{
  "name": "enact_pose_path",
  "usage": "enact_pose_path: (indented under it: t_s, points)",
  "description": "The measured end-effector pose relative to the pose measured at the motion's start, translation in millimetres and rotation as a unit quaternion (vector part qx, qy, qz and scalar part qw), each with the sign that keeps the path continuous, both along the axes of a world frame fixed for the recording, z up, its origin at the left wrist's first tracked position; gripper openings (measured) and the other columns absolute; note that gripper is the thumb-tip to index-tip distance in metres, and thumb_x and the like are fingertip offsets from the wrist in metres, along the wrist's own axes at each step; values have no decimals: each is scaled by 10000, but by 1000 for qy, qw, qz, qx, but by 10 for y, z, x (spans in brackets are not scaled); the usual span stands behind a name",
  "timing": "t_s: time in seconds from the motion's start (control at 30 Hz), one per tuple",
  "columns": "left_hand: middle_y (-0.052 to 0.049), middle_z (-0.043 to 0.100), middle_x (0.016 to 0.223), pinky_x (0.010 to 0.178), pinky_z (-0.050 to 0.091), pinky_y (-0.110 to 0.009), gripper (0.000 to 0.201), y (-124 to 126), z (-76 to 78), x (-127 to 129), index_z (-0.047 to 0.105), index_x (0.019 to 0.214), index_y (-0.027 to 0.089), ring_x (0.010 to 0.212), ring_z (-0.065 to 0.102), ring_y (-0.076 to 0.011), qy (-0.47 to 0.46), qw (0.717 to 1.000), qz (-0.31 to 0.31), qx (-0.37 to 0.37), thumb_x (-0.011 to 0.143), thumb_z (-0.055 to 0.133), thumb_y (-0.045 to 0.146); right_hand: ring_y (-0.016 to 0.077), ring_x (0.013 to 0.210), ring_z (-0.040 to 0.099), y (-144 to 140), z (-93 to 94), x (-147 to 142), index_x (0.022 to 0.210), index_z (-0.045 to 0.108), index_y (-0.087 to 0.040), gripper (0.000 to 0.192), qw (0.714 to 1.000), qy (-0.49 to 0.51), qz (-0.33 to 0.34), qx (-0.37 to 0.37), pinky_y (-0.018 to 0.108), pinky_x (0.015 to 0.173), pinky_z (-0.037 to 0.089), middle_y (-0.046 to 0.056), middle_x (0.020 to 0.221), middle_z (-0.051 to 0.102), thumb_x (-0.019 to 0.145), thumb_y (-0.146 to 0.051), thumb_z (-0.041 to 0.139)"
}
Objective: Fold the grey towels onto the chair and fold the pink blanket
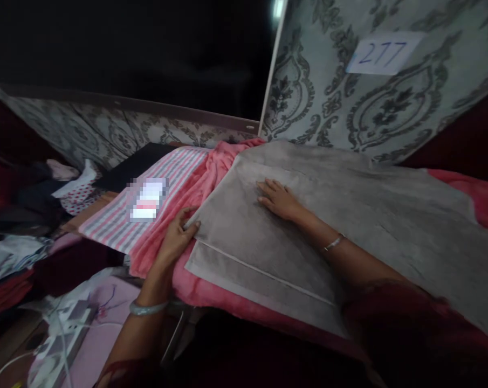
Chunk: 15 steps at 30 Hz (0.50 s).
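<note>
A large grey cloth (244, 215) with a soft nap lies spread over a pink plush blanket (223, 296), whose edge shows below it along the front. A pale seam or fold line runs across the cloth near its front edge. My left hand (178, 234) is at the cloth's left edge, fingers curled and thumb pressed against the edge. On top of the cloth, my right hand (279, 198) rests flat, palm down, with its fingers spread.
Left of the cloth lie a bunched pink blanket (211, 172) and a striped cloth (110, 215) with a blurred-out, lit rectangle. A dark screen (138, 48) stands behind. A power strip (68, 328) with cables and piled clothes (9, 269) are at lower left.
</note>
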<state>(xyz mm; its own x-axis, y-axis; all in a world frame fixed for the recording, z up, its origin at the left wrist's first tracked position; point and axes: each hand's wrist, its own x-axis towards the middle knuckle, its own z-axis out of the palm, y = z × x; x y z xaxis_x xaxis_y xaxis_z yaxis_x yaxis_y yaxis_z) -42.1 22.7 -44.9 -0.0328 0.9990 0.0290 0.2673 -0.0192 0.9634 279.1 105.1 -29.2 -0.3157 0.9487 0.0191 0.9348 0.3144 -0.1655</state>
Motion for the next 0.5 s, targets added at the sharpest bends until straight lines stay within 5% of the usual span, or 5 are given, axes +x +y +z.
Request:
enact_pose_path:
  t_s: [0.27, 0.5]
  points:
    - [-14, 682, 901, 652, 497, -272, 680, 65, 17, 37, 576, 1238, 183, 713, 617, -163, -44, 999, 15, -11, 632, 772, 421, 315, 1558, 92, -1717, -245, 756, 1614, 243, -347, 624, 997, -14, 67, 28, 605, 1210, 205, 44, 1698, 133, 1037, -541, 377]
    - [-24, 736, 947, 746, 561, -324, 605, -102, 374, 191, 643, 1116, 198, 830, 668, -214, 21, 1000, 17, -15, 620, 805, 506, 295, 1556, 119, -2545, -361, 850, 1615, 204, -364, 676, 998, 25, 52, 38, 597, 1219, 211, 18, 1683, 187, 1014, -436, 505]
